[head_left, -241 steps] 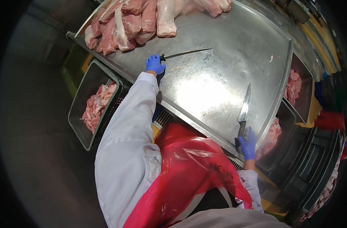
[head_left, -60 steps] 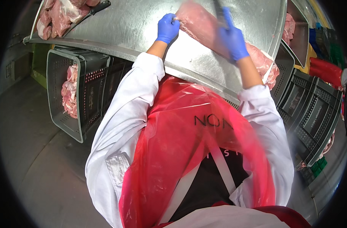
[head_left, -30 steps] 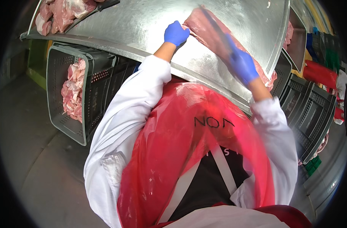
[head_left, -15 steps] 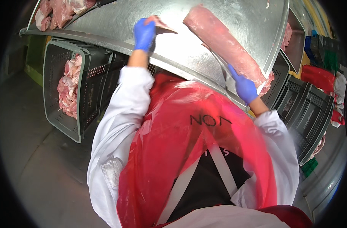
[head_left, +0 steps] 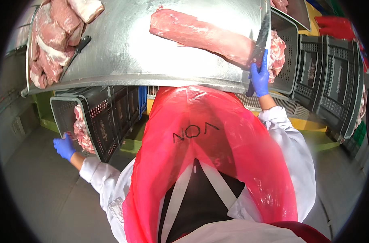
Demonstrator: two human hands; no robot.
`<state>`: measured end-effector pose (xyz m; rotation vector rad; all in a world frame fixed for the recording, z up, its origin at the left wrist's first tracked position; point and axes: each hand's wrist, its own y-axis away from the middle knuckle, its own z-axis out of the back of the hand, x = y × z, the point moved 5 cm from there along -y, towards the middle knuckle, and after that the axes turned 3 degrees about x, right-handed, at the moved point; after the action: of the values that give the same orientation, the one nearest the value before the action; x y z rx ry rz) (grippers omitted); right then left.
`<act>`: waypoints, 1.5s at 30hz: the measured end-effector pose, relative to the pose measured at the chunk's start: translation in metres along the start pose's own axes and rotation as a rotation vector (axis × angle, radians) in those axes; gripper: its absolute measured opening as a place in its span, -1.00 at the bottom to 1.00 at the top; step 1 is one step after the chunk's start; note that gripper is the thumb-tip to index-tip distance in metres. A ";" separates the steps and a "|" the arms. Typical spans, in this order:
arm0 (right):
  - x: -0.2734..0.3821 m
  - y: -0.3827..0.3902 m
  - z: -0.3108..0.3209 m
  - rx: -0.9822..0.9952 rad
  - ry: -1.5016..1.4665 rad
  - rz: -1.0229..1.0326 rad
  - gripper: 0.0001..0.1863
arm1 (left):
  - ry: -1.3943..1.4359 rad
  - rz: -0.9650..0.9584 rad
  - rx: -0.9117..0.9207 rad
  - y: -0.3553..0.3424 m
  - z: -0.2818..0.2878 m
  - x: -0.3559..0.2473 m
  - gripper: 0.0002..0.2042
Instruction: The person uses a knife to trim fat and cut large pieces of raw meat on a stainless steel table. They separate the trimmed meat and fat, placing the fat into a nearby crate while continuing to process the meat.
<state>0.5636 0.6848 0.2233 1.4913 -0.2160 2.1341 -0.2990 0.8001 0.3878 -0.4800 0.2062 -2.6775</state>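
Note:
My right hand point(head_left: 260, 79), in a blue glove, grips a long-bladed knife point(head_left: 261, 42) by its dark handle at the right end of the steel table. The blade points away from me, over the end of a long pink pork loin point(head_left: 204, 34) lying across the tabletop. My left hand point(head_left: 64, 146), also blue-gloved, is low on the left at the open mouth of a grey perforated crate point(head_left: 69, 101). Its fingers are spread and partly over the rim, with no piece of meat visible in them. Meat trimmings point(head_left: 83, 131) lie inside that crate.
On the steel table point(head_left: 115, 52), large meat pieces point(head_left: 55, 36) are heaped at the left, beside a second, black-handled knife point(head_left: 81, 45). Off the right edge stand a crate holding meat point(head_left: 277, 52) and more dark crates point(head_left: 326, 81).
My left hand has gone from the table down to the left crate, and the meat strip it held is out of it. My right hand has swung the knife to point away. The view has turned.

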 end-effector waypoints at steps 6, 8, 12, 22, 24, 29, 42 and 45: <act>-0.021 -0.031 0.004 -0.207 -0.243 0.053 -0.09 | 0.667 -0.920 0.173 0.084 0.071 -0.457 -0.28; -0.018 -0.062 0.005 -0.216 -0.207 0.099 -0.09 | 0.899 -1.331 0.030 0.100 0.065 -0.562 -0.15; -0.026 -0.140 0.019 -0.255 -0.209 0.105 -0.09 | 0.538 -1.257 0.173 0.101 0.036 -0.647 -0.13; 0.030 -0.266 -0.017 -0.024 0.205 -0.127 -0.36 | 0.623 -1.254 0.342 0.203 0.049 -0.578 -0.13; 0.038 -0.288 -0.034 0.016 0.282 -0.097 -0.44 | 0.721 -1.296 0.407 0.203 0.047 -0.573 -0.16; 0.030 -0.324 -0.060 0.037 0.443 -0.057 -0.61 | 1.130 -1.366 0.637 0.181 0.026 -0.563 -0.28; 0.076 -0.221 -0.091 0.173 0.658 -0.100 -0.30 | 1.672 -0.826 0.522 0.027 -0.007 -0.610 -0.64; 0.093 -0.142 -0.089 0.292 0.606 -0.272 -0.25 | 1.690 -0.815 0.491 0.003 -0.009 -0.659 -0.68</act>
<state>0.5373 0.8729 0.2511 0.8769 0.5027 2.3350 0.2634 1.0751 0.1809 2.2682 -0.2627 -2.8013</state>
